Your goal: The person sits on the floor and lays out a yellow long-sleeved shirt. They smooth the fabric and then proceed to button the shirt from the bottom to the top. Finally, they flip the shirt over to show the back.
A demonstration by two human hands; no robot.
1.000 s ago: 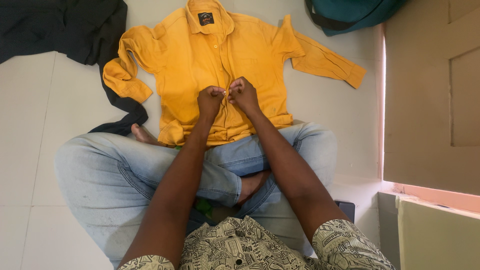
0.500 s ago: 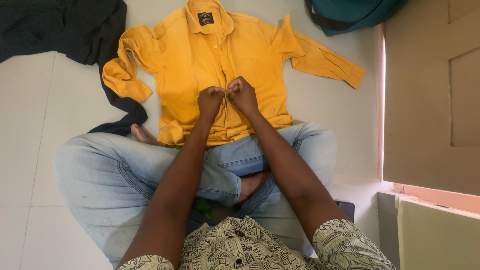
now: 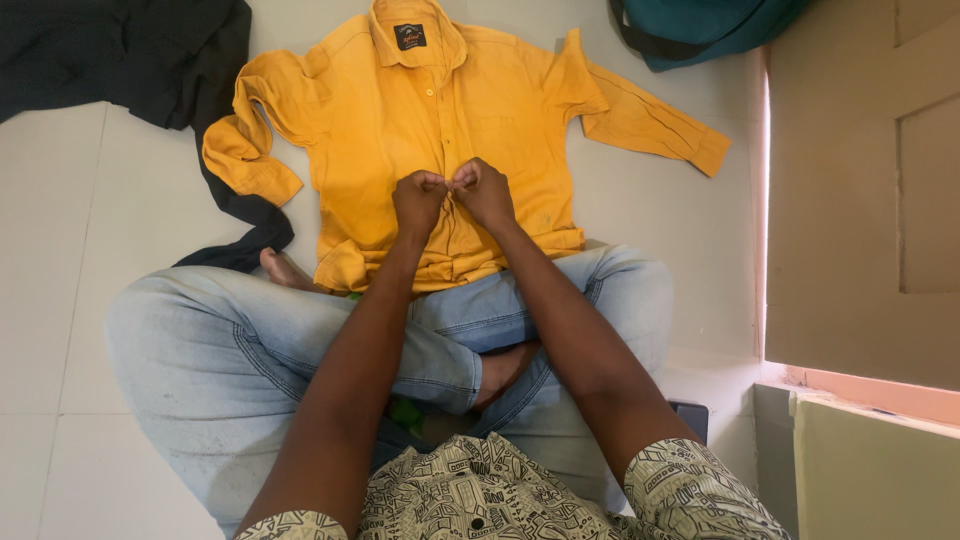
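A yellow long-sleeved shirt [image 3: 480, 110] is spread front-up on a pale tiled floor [image 3: 80, 200], its collar pointing away from the viewer and its hem bunched against the crossed legs of a seated person in light blue jeans [image 3: 220, 350]. The shirt's sleeve on the viewer's right is stretched out toward a wall, while the sleeve on the left is folded back on itself.

Two bare forearms are extended from the bottom of the view over the knees to the middle of the shirt front. The left hand [image 3: 418, 200] and the right hand [image 3: 486, 192] are held knuckle to knuckle, touching, over the button line below the chest. Both hands are curled tight, and a small pinch of yellow cloth is held in the grip of each, between thumb and fingertips; the exact spot pinched is hidden by the fingers.

A dark garment [image 3: 120, 60] is heaped at the upper left, with one strip trailing down beside the folded sleeve to a bare foot [image 3: 285, 268]. A teal bag [image 3: 700, 30] is seen at the top right edge, just beyond the outstretched sleeve. A beige panelled door [image 3: 870, 180] fills the right side. A patterned short-sleeved top [image 3: 500, 495] is worn by the person, seen at the bottom edge.
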